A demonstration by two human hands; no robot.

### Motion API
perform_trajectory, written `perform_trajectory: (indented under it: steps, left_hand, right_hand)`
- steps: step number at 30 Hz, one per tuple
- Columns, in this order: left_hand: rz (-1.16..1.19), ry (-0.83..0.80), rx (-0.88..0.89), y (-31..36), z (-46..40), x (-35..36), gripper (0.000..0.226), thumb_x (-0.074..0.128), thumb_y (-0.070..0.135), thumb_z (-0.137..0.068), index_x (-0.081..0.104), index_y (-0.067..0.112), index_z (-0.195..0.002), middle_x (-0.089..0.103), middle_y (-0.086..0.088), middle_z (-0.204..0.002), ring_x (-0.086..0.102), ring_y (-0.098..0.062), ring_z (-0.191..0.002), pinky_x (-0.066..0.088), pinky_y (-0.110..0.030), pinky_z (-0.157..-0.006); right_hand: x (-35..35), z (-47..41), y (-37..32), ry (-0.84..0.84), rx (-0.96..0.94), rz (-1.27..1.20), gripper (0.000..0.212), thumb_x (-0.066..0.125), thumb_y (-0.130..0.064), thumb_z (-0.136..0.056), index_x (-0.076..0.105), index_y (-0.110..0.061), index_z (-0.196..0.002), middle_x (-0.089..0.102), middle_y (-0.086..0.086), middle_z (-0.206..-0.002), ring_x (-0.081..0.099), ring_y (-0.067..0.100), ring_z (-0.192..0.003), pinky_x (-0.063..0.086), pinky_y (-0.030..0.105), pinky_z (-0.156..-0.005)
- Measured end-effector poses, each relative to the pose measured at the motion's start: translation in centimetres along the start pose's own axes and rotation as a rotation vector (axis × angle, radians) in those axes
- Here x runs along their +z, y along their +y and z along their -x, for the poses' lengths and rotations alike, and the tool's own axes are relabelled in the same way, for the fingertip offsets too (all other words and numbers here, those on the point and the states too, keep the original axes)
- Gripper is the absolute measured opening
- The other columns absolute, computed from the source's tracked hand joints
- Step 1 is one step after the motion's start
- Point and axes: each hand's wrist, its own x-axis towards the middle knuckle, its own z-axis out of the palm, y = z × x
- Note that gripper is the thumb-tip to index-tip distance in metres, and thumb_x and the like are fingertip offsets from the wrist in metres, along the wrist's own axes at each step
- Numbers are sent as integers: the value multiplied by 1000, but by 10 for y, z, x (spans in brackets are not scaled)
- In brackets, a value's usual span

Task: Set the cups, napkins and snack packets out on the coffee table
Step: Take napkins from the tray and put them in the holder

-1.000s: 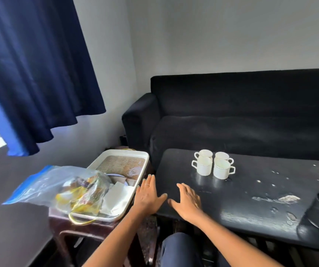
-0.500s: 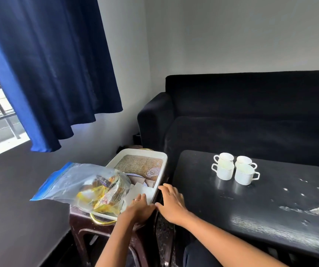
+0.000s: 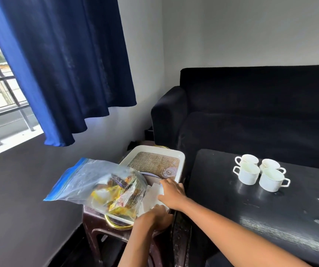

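Both hands [image 3: 171, 193] apparently rest flat on napkins [image 3: 152, 191]; bag [image 3: 100, 185] crowds tray [image 3: 180, 157].

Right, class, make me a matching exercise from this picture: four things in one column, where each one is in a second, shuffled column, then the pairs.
Things:
1. four white cups
2. zip bag of snack packets
3. white napkins
4. right hand

Places:
A. in the white tray, under both hands
B. on the napkins
C. on the black coffee table
D. lying across the tray's near left end

Pairs: 1-C, 2-D, 3-A, 4-B
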Motion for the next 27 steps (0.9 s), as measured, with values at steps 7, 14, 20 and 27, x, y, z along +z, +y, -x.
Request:
perform_trajectory:
  steps: [7,14,20,27]
  left_hand:
    - [-9,8,-31,3,5,-3,59,41,35,-94,37,-2,-140,38,-19,-146,42,-32,-132,35,-45,-109]
    - [-31,18,-18,3,7,-3,57,40,39,-94,41,3,-138,44,-17,-143,47,-31,-128,38,-42,-107]
    - [-78,95,-16,2,8,-3,52,40,38,-94,49,4,-132,50,-16,-138,50,-30,-125,40,-42,-105]
    - [-49,394,-51,13,23,-17,43,39,38,-92,64,10,-112,64,-14,-121,60,-32,-111,48,-37,-93]
  right_hand:
    - [-1,-18,-3,-58,50,95,52,68,-30,-79,48,-12,-124,55,8,-127,48,27,-123,29,40,-98]
    - [-9,-18,-7,-117,39,101,38,69,-20,-74,35,-13,-57,39,-2,-63,45,20,-81,25,35,-76]
    - [-14,-8,-3,-113,-23,-148,25,70,-20,-79,47,-20,-70,52,3,-88,47,18,-85,33,29,-73]
    - [-21,9,5,145,67,-550,5,63,-11,-82,66,-14,-78,60,4,-84,55,18,-81,36,23,-62]
